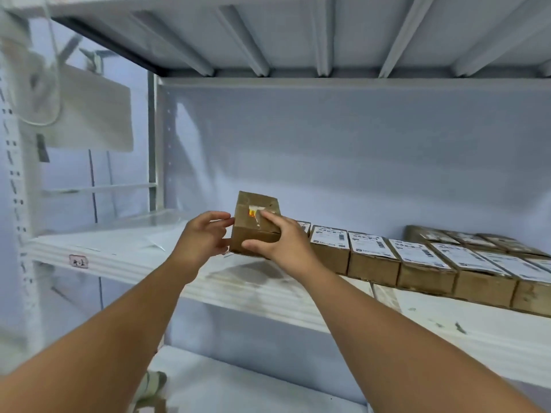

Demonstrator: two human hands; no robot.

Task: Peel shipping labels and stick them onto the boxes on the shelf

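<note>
A small brown cardboard box (253, 210) is tilted up off the white shelf (119, 257), its top face turned toward me with a torn yellow-and-white sticker remnant on it. My right hand (277, 239) grips the box, fingers over its top and thumb on its front face. My left hand (205, 236) touches the box's left edge with its fingertips. To the right, a row of brown boxes with white shipping labels (372, 242) lies along the shelf.
A second row of boxes (465, 238) sits behind at the far right. A sheet of white paper (161, 236) lies on the shelf to the left. The shelf above (298, 40) hangs low overhead. A lower shelf (238, 389) runs beneath.
</note>
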